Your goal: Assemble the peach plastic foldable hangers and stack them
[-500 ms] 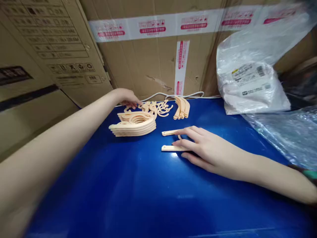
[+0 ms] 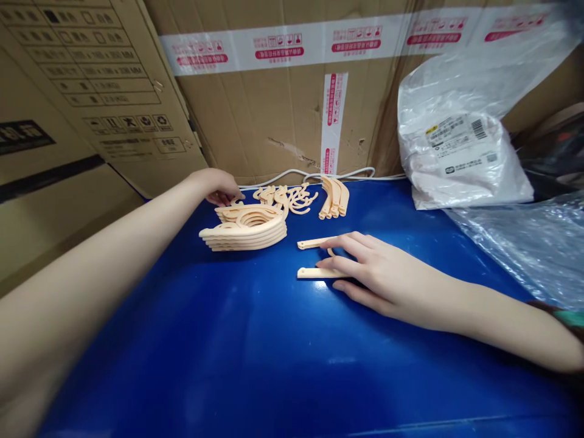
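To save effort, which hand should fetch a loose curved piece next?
Probably the left hand: it is beside the loose curved pieces, while the right hand rests on separate slim cream parts.

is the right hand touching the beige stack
Apart: the head view shows the right hand well to the right of the beige stack, with blue table visible between.

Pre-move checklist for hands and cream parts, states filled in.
1. Right hand on the two cream strips: ok, fingers touch both.
2. Left hand has a grip: cannot tell, fingertips partly hidden.
3. Stacked pieces together: ok, layered neatly.
4. Loose hooks separated: not ok, jumbled together.
5. Curved pieces grouped: ok, side by side.
6. White cable off the hooks: cannot tell, it runs close behind.
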`<state>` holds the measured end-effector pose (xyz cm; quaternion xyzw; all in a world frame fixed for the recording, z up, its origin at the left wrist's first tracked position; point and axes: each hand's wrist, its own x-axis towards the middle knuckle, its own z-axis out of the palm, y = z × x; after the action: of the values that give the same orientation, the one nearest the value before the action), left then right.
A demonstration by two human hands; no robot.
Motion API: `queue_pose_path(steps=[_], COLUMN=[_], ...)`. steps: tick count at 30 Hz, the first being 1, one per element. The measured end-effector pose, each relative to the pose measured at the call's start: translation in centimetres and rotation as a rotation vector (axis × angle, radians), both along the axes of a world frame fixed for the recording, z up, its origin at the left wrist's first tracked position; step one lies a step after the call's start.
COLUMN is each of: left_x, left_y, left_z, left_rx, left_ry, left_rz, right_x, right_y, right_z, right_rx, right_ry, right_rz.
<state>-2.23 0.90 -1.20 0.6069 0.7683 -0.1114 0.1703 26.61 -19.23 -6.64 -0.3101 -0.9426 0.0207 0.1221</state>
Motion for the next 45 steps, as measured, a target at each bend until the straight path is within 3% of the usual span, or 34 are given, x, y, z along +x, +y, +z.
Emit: queue_pose_path(steps=[7, 13, 15, 20, 22, 24, 28, 31, 37, 45], left_x=[0.8, 1.2, 1.3, 2.6, 3.6, 4.6, 5.7, 5.5, 4.6, 4.7], left_y=[-0.5, -1.6, -2.5, -7.2, -10.2, -13.4, -18.4, -19.5, -19.1, -19.6], left_z=[0.1, 1.1, 1.7, 2.6, 2.1, 0.8, -2.8, -4.8, -5.8, -5.2], left_rx=[0.050, 0.220, 0.356, 0.951, 1.206, 1.282, 1.131, 1.058, 0.768, 0.547], left_ry=[-0.118, -0.168, -0.149, -0.081, -0.043, 0.001, 0.019, 0.010, -0.066, -0.203], left_rz=[0.001, -0.067, -0.108, -0.233, -0.489, -0.716, -1.017, -1.120, -1.063, -0.924], right_x=[0.2, 0.2, 0.2, 0.0, -0.1, -0.1, 0.0, 0.1, 0.0, -0.3], right_y=[0.0, 0.1, 0.1, 0.0, 0.0, 0.0, 0.0, 0.0, -0.1, 0.0], right_z=[-0.1, -0.1, 0.0, 0.2, 0.1, 0.0, -0.1, -0.1, -0.2, -0.5], right_rx=[-0.013, 0.002, 0.005, 0.016, 0.020, 0.019, 0.019, 0.019, 0.019, 0.072], right_ry=[-0.014, -0.014, -0.017, -0.015, -0.005, -0.001, 0.003, -0.006, 0.013, -0.001], right_rz=[-0.012, -0.003, -0.004, 0.001, -0.001, -0.007, 0.001, 0.004, 0.012, 0.009])
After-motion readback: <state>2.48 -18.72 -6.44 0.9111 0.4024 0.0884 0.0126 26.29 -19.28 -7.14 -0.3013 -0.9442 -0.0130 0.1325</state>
